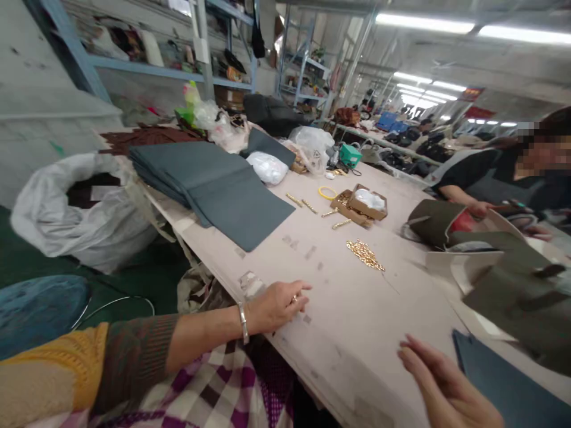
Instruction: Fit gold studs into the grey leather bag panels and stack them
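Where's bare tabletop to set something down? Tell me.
Bare: between the left hand and right hand, and between the grey sheets and gold pile. Crowded: far end, with plastic bags and cardboard box; right side, with olive pieces.

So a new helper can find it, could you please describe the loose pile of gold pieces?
On the big pale table, find the small open cardboard box holding something white. Below that box in the picture lies the pile of gold pieces. Unlike the gold strips nearby, it is one loose heap.
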Tool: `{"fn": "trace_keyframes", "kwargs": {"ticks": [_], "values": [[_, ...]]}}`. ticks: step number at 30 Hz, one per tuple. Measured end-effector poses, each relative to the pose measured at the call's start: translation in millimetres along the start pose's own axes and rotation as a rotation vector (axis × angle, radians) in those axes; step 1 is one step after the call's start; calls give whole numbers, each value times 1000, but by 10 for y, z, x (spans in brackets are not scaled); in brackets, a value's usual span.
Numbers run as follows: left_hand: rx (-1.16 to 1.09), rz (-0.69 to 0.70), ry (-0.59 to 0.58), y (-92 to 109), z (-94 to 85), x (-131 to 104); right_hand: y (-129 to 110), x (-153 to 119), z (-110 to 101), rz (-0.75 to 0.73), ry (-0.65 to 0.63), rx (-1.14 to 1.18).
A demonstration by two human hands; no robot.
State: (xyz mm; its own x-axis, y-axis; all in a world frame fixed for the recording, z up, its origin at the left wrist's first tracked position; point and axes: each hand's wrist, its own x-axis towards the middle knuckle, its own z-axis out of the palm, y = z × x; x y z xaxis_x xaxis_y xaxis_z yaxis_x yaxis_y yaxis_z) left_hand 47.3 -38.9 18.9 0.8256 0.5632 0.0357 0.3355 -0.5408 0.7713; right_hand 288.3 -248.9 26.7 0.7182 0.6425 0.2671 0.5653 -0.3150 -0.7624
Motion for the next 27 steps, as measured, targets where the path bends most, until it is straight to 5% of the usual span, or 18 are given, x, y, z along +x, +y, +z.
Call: {"fn": "trace_keyframes", "kwargs": {"ticks": [4, 9, 18, 27], "values": [[-19, -19, -2, 25, -136, -99, -831, -190, 876, -214, -243, 90], [40, -73, 38, -103, -327, -210, -1336, -247, 1445, -376, -344, 157], [34, -94, 20, -428, -517, -325, -1529, -250, 1867, -410, -411, 141], [-19, -124, 33, -556, -792, -405, -1769, -215, 2165, -497, -311, -10]]}}
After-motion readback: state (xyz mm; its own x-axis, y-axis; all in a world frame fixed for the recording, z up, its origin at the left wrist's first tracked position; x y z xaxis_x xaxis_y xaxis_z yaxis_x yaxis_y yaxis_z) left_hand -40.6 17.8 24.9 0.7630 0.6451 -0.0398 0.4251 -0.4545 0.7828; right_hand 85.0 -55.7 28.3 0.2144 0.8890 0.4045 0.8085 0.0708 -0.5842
